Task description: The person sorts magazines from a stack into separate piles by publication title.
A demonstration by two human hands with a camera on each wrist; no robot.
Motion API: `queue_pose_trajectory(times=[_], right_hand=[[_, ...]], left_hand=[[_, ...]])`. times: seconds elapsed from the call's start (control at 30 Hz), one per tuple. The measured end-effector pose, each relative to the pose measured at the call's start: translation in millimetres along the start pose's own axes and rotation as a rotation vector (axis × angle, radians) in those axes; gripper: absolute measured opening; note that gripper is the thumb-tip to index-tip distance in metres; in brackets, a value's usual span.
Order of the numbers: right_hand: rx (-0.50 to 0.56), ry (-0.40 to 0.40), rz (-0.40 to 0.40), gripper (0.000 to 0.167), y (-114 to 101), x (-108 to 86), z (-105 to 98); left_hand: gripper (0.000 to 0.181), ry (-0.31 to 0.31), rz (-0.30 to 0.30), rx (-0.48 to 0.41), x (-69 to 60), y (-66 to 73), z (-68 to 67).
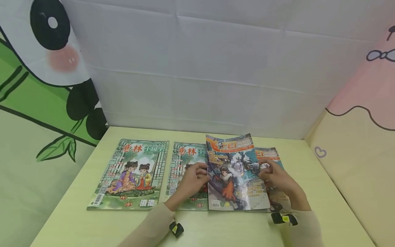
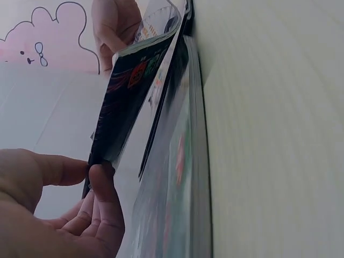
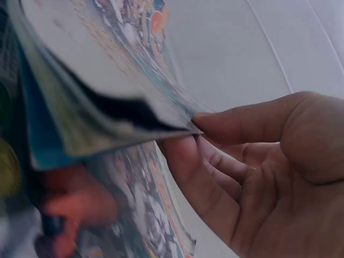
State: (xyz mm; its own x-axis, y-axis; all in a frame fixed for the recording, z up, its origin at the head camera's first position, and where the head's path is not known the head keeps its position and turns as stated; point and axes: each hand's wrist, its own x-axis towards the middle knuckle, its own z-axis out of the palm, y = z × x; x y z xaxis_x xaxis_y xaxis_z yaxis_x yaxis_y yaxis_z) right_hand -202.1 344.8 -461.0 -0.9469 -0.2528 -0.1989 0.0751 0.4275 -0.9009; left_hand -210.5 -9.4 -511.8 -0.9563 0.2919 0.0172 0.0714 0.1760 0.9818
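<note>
A magazine [image 1: 236, 181] with an orange title band is lifted a little off the table, between both hands. My left hand [image 1: 192, 180] pinches its left edge between thumb and fingers. On the opposite edge, my right hand [image 1: 277, 176] grips it the same way; in the right wrist view the thumb and index finger pinch the pages [image 3: 64, 102], which bend and fan slightly. Beneath its right side lies a similar magazine [image 1: 274, 154], partly hidden. A green-covered magazine [image 1: 179, 175] lies at its left, partly covered by the left hand and the held magazine.
Another green magazine [image 1: 135, 171] lies flat at the left of the pale yellow table [image 1: 71, 202]. A white cloth backdrop [image 1: 197, 75] rises behind the table's far edge. Cartoon-printed cloths [image 1: 364, 164] flank it.
</note>
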Motion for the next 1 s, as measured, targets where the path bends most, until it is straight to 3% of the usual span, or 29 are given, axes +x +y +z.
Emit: queue_pose_trajectory(times=[0.3, 0.57, 0.8, 1.0], right_hand=[[0.007, -0.017, -0.004, 0.041, 16, -14.5, -34], [-0.006, -0.034, 0.017, 0.032, 34, -27.5, -57], [0.004, -0.014, 0.030, 0.026, 45, -40.3, -74], [-0.004, 0.011, -0.001, 0.035, 52, -49.4, -84]], left_hand=[[0.048, -0.054, -0.034, -0.110, 3.2, 5.2, 32.7], [0.054, -0.097, -0.138, -0.223, 9.1, 11.6, 65.3], [0.067, -0.163, -0.142, -0.283, 10.8, 13.3, 83.3], [0.078, -0.260, -0.138, -0.297, 10.3, 12.5, 90.4]])
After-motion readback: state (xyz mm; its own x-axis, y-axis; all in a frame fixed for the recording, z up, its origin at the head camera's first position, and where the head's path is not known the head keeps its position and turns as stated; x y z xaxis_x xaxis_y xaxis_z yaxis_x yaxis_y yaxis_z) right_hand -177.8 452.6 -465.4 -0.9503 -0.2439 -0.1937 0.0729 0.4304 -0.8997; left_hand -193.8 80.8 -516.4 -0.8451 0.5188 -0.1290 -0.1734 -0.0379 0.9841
